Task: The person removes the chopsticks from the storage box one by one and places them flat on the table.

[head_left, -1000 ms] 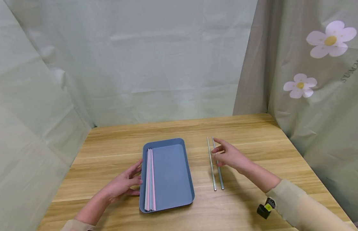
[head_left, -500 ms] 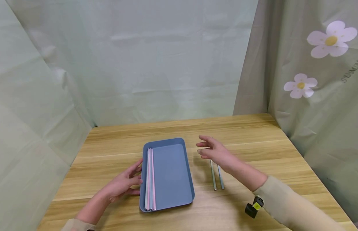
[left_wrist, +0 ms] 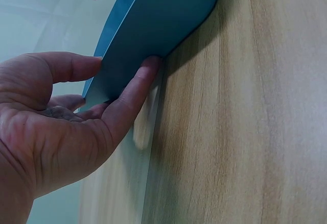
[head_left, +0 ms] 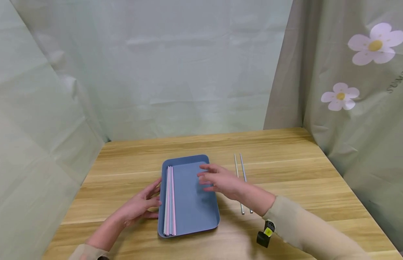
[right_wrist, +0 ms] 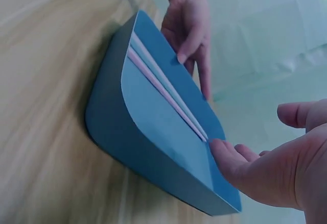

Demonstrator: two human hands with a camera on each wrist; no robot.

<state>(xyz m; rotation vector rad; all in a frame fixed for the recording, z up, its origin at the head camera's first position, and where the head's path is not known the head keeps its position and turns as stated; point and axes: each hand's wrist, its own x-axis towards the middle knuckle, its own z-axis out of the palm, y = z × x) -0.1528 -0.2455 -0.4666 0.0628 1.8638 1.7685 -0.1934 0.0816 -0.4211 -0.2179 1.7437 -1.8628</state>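
A blue-grey rectangular tray lies on the wooden table in the head view. Several pink and pale blue chopsticks lie side by side along its left wall. My left hand rests its fingertips against the tray's outer left side; in the left wrist view its fingers touch that wall without curling round it. Over the right half of the tray hovers my right hand, fingers loosely spread and holding nothing. To the right, a greenish chopstick and a bluish chopstick lie apart, partly hidden by the right forearm.
The wooden table extends round the tray on all sides. Pale curtains hang behind it and at both sides, the right one with printed flowers. A black wrist camera hangs under the right sleeve.
My right hand has moved left from the two loose chopsticks to above the tray. Both chopsticks stay on the table. The left hand and tray have hardly moved.
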